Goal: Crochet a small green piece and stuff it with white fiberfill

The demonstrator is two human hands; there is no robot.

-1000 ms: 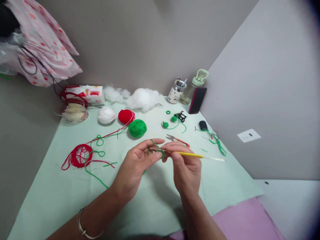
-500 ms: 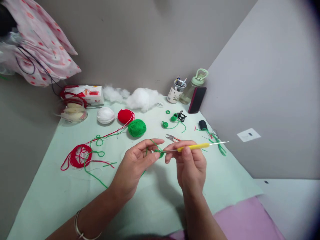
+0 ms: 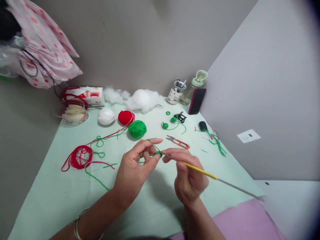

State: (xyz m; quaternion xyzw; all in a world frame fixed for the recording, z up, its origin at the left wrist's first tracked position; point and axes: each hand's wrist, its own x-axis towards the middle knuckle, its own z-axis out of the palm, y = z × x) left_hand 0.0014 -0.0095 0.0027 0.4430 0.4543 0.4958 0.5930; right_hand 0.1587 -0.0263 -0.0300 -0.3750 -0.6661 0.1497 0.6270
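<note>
Now yarn loop (image 3: pixel 157 153) at left hand (image 3: pixel 133 170); crochet hook (image 3: pixel 202 171) in right hand (image 3: pixel 190 181)

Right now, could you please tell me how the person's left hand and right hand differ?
The left hand pinches a small green yarn loop between thumb and fingers, while the right hand grips a yellow crochet hook. The left wrist wears a bangle; the right wrist is bare. Both are raised over the pale green table cover, meeting at the loop.

Three yarn balls (image 3: pixel 137 129), two hands (image 3: pixel 132 170), one crochet hook (image 3: pixel 200 170), one pair of snips (image 3: pixel 178 142), one bottle (image 3: pixel 192 89), one phone (image 3: pixel 197 100).
</note>
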